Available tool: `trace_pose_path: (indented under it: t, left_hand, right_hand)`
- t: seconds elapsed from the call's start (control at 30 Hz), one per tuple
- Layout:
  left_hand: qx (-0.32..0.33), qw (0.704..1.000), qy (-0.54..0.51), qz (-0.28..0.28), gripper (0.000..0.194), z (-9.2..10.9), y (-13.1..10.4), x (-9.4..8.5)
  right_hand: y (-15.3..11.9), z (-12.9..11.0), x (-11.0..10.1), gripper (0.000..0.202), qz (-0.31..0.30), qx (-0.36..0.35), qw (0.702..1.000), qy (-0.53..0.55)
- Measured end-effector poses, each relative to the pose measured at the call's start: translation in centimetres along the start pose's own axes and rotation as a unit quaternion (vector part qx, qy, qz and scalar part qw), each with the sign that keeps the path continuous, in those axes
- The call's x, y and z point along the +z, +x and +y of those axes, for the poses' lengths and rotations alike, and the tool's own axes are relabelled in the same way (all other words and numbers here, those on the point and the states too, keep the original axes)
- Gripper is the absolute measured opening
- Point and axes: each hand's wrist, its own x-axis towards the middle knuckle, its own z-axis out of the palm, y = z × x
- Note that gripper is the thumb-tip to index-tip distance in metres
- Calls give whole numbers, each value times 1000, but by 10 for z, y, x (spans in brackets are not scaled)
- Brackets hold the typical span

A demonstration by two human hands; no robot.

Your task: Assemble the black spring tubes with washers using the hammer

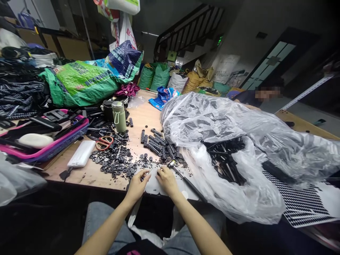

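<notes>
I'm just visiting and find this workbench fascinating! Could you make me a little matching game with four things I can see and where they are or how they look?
Column one
1. Flask
2. Scissors
3. Hammer
4. Thin metal rod

Column two
A. Black handle, lying beside the right hand
B. At the fingers of the left hand
C. Pale green, standing upright
D. Orange-red handles

Right pairs: 1-C, 2-D, 3-A, 4-B
</notes>
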Motion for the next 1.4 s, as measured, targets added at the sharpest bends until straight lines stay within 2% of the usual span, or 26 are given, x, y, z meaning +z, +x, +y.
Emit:
trace_pose_path:
  t: [0.1, 0.13, 0.17, 0.2, 0.27, 0.3, 0.33, 0.6, 0.7, 0.87, 0.93, 1.03, 1.1, 1.23, 1.4]
  left_hand:
    - [10, 999, 29, 20, 37, 2, -4, -4]
    - [9, 999, 34, 20, 36, 1, -6, -5]
    - [7, 999, 37, 15, 36, 1, -7, -5]
    - [6, 999, 38, 8, 35, 0, -9, -5]
    - [11, 999, 37, -8, 34, 0, -13, -4]
    - [17, 999, 36, -14, 33, -1, -14, -4]
    - [23, 999, 36, -18, 32, 0, -16, -3]
    - [33, 998, 44, -26, 30, 1, -19, -5]
    - [33, 998, 44, -35, 30, 1, -19, -6]
    - [37, 998, 40, -27, 28, -1, -18, -7]
    - [36, 998, 39, -31, 28, -2, -17, -9]
    - [36, 998, 37, -33, 28, -2, -15, -11]
    - [37, 998, 35, -32, 28, -3, -14, -12]
    - [35, 998, 31, -36, 28, -4, -15, -12]
    - [27, 998, 35, -35, 29, -5, -16, -12]
  right_hand:
    - [-2, -1, 3, 22, 5, 34, 998, 50]
    - [-2, -2, 3, 22, 9, 61, 992, 109]
    - [-2, -3, 3, 21, 15, 105, 973, 203]
    - [-1, -5, 2, 19, 19, 160, 935, 315]
    - [3, -11, 0, 22, 15, 263, 816, 514]
    - [6, -15, -1, 27, 5, 297, 761, 577]
    - [8, -19, -3, 31, -6, 317, 723, 614]
    - [15, -36, -13, 34, -51, 350, 595, 721]
    - [14, -37, -13, 31, -43, 342, 582, 736]
    - [14, -40, -13, 30, -48, 323, 612, 720]
    - [14, -41, -13, 30, -49, 333, 595, 730]
    - [16, -42, -13, 29, -43, 362, 549, 752]
    - [17, -42, -12, 29, -41, 367, 539, 757]
    - [17, -42, -10, 28, -38, 357, 550, 754]
    - [17, -43, -9, 28, -23, 339, 585, 737]
